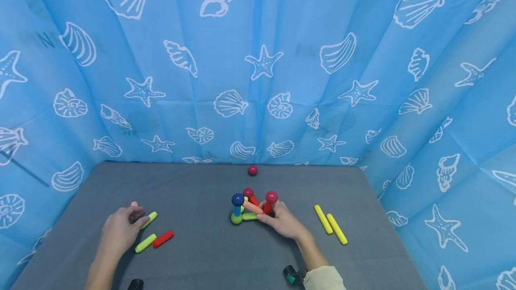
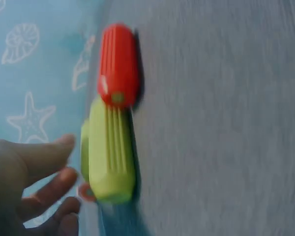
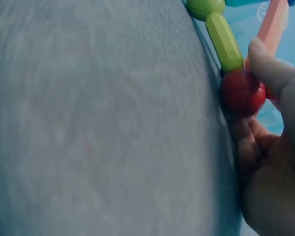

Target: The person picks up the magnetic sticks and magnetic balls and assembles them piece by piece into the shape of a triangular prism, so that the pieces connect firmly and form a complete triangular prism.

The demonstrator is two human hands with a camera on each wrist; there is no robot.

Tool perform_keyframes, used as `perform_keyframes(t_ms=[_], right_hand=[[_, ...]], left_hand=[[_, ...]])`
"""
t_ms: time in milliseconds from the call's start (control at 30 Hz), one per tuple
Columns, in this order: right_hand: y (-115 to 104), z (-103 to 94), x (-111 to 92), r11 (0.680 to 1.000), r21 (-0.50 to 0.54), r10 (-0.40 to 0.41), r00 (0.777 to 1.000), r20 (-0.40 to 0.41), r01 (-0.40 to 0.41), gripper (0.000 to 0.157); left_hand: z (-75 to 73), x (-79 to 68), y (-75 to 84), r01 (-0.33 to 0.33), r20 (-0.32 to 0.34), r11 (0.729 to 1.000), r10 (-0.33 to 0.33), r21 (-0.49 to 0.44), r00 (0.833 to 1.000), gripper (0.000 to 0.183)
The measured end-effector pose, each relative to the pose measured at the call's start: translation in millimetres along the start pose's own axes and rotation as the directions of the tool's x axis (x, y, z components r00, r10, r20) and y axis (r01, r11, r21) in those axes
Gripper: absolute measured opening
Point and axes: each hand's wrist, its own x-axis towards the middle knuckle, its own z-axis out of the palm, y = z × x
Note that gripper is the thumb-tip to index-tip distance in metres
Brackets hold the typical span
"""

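In the head view my right hand (image 1: 282,223) grips a magnetic rod-and-ball frame at its lower right corner. The right wrist view has the thumb on a coral rod (image 3: 274,27), with fingers behind a red ball (image 3: 242,93). From that ball a lime rod (image 3: 225,43) runs to a green ball (image 3: 205,7). A blue ball (image 1: 238,199) tops a short blue upright, and a red ball (image 1: 272,197) tops a red one. My left hand (image 1: 121,228) hovers by loose lime rods (image 2: 112,152), thumb and fingers apart. Partly hidden beyond its fingers is a coral rod (image 2: 86,192).
A red rod (image 1: 163,239) lies against a lime rod (image 1: 145,243) at the left. Two yellow rods (image 1: 337,228) lie right of the frame. A loose red ball (image 1: 252,170) sits near the back edge of the grey table (image 1: 201,258), before a blue shell-print curtain (image 1: 225,138).
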Motion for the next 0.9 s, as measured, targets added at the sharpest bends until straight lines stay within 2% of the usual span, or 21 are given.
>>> perform_keyframes(t_ms=[100, 233, 367, 433, 533, 600, 667, 767, 833, 900], right_hand=[[-1, 1.0, 2, 0.999, -0.037, -0.008, 1.0, -0.006, 0.008, 0.026], [1, 1.2, 2, 0.999, -0.052, 0.0, 1.0, -0.007, 0.0, 0.025], [2, 2.9, 1, 0.997, -0.08, 0.024, 1.0, -0.003, -0.025, 0.029], [2, 3.8, 0, 0.996, -0.087, 0.03, 1.0, -0.007, -0.031, 0.029], [3, 4.6, 0, 0.997, -0.077, 0.031, 0.999, -0.013, -0.032, 0.03], [3, 5.0, 0, 0.997, -0.076, 0.031, 0.999, -0.015, -0.032, 0.032], [3, 5.3, -1, 0.997, -0.073, 0.034, 0.999, -0.017, -0.035, 0.033], [2, 5.3, -1, 0.996, -0.076, 0.044, 0.999, -0.022, -0.046, 0.035], [1, 5.3, 0, 0.996, -0.077, 0.053, 0.998, -0.025, -0.055, 0.037], [1, 5.6, 2, 0.995, -0.081, 0.057, 0.998, -0.026, -0.058, 0.039]], left_hand=[[-0.8, 4.3, -6.7, 0.025, 0.063, 0.999, -0.028, 0.047, 0.998, 0.037], [2.7, 7.0, -4.8, 0.018, 0.118, 0.997, -0.027, 0.076, 0.993, 0.034], [3.8, 8.6, 4.0, -0.042, 0.154, 0.995, 0.028, 0.088, 0.988, 0.033], [4.8, 8.3, 16.8, -0.083, 0.124, 0.995, 0.075, 0.059, 0.989, 0.033], [4.7, 4.8, 52.7, -0.159, 0.044, 0.987, 0.16, -0.031, 0.986, 0.033], [5.6, 1.1, 84.4, -0.227, -0.019, 0.969, 0.226, -0.099, 0.974, 0.031], [9.3, -2.9, 118.2, -0.295, -0.067, 0.944, 0.288, -0.147, 0.955, 0.029], [22.1, -6.7, 163.2, -0.399, -0.119, 0.9, 0.383, -0.174, 0.916, 0.025], [33.0, -7.9, 186.0, -0.447, -0.128, 0.879, 0.43, -0.169, 0.894, 0.023], [43.2, -8.2, 202.1, -0.48, -0.113, 0.861, 0.467, -0.167, 0.877, 0.023]])
